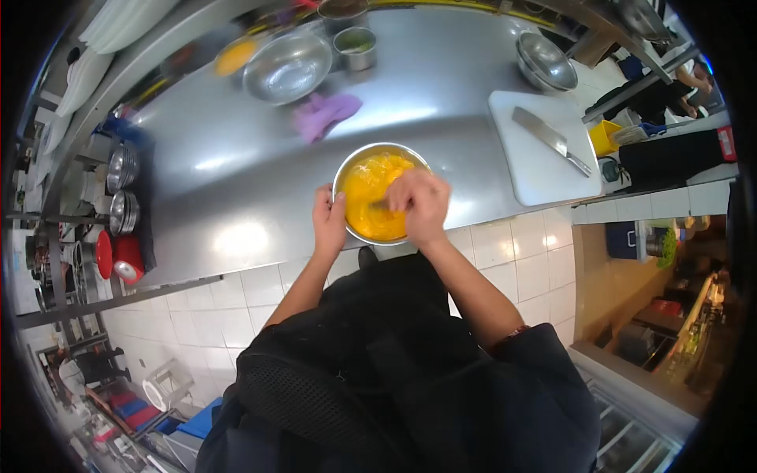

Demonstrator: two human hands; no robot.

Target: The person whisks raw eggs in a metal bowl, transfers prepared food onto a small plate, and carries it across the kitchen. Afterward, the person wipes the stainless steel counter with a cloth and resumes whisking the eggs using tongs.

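Note:
A round metal bowl (340,175) of bright yellow liquid (364,185), which looks like beaten egg, sits at the front edge of the steel counter. Bubbles and streaks mark the liquid's surface. My left hand (330,222) grips the bowl's left side, thumb near the rim. Over the right part of the bowl, my right hand (419,203) is closed and blurred by motion. From its fingers a dark, thin utensil (380,205) reaches into the liquid; its kind is too blurred to make out.
On the steel counter (229,181), a purple cloth (325,116) lies beyond the bowl. Behind it stand a large metal bowl (289,69) and a container of green food (356,49). At right, a cleaver (544,132) rests on a white cutting board (544,177), near stacked bowls (546,61).

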